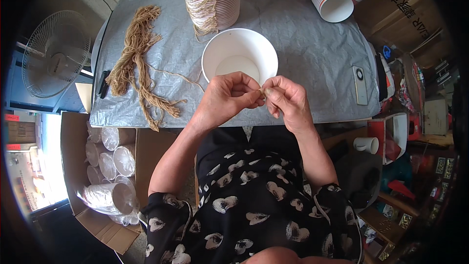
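A white paper bucket [215,51] lies tipped with its wide mouth facing me, in the middle of the covered table. At its near rim my left hand [229,94] and my right hand [289,101] meet, both closed in a fingertip pinch. Between them shows a small bit of tan twine, mostly covered by the fingers. A loose strand of twine [177,75] runs from a tan twine bundle [134,51] at the left toward the bucket's left side. Behind the bucket stands a tall stack of nested buckets [230,10], orange on top, with twine loops hanging on it.
A grey sheet [317,68] covers the table. Nested cups [332,2] lie at the far right; a phone [360,85] is nearer me. Below left, a cardboard box [110,232] holds plastic-wrapped cups. A fan [57,54] stands at the left, a white mug [366,144] lower right.
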`<action>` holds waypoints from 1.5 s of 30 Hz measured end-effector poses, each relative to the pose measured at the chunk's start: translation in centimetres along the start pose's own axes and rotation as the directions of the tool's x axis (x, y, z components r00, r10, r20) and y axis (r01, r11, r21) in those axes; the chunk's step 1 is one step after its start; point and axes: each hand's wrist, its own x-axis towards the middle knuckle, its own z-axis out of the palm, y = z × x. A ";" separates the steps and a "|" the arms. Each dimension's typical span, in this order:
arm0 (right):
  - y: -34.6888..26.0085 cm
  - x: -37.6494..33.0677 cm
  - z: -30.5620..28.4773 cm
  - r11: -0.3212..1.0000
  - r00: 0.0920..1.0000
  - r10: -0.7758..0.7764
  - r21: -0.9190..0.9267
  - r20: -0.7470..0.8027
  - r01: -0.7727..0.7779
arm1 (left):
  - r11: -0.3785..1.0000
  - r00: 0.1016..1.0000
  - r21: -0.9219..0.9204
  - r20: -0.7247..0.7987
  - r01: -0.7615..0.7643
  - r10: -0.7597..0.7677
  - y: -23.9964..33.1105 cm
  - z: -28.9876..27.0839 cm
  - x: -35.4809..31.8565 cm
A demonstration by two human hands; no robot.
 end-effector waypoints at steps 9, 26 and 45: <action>0.2 -0.5 0.3 0.970 0.974 -0.211 -0.145 -0.086 0.197 | 0.999 0.999 -0.010 -0.004 0.043 -0.043 0.1 0.0 0.0; 0.0 0.7 0.5 0.927 0.931 -0.304 -0.290 -0.204 0.239 | 1.000 1.000 0.003 -0.016 0.003 -0.003 0.1 0.2 0.2; -0.3 -0.1 -0.8 0.608 0.754 -0.631 -0.720 -0.184 0.333 | 0.999 1.000 -0.055 -0.027 -0.002 0.000 0.4 0.4 0.9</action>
